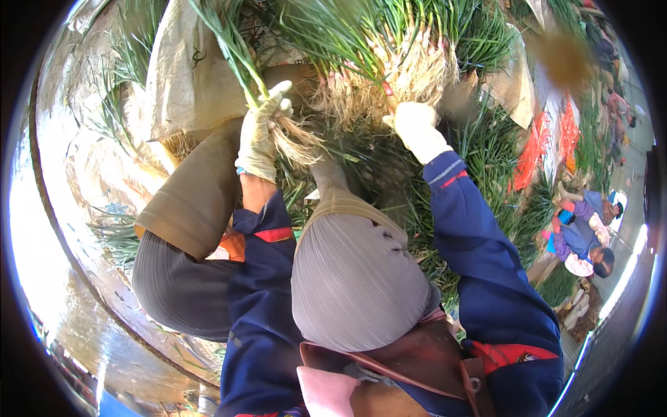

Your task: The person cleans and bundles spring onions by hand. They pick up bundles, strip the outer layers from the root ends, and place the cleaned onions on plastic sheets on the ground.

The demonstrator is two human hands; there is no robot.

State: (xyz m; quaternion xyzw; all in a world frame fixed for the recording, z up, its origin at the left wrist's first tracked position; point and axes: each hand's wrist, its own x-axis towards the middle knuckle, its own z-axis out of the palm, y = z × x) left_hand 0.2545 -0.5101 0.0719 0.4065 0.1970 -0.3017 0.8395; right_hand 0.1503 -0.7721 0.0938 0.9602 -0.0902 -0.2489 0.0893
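Note:
My left hand (259,140), in a pale glove, is closed around a few spring onions (245,68). Their green leaves point up and away, and their pale roots (297,140) hang out past the fingers to the right. My right hand (419,127), also gloved, is closed with its fingertips on the root end of a reddish-stemmed spring onion (387,89). Just beyond it lies a large heap of spring onions (411,57), roots towards me. The right palm and the inner fingers are hidden.
Beige woven sacking (193,78) lies ahead on the left, beside my boot (182,193). Loose green leaves (380,167) cover the ground between my legs. Red plastic bags (531,151) lie at the right. Farther right, people (578,234) sit by more greens.

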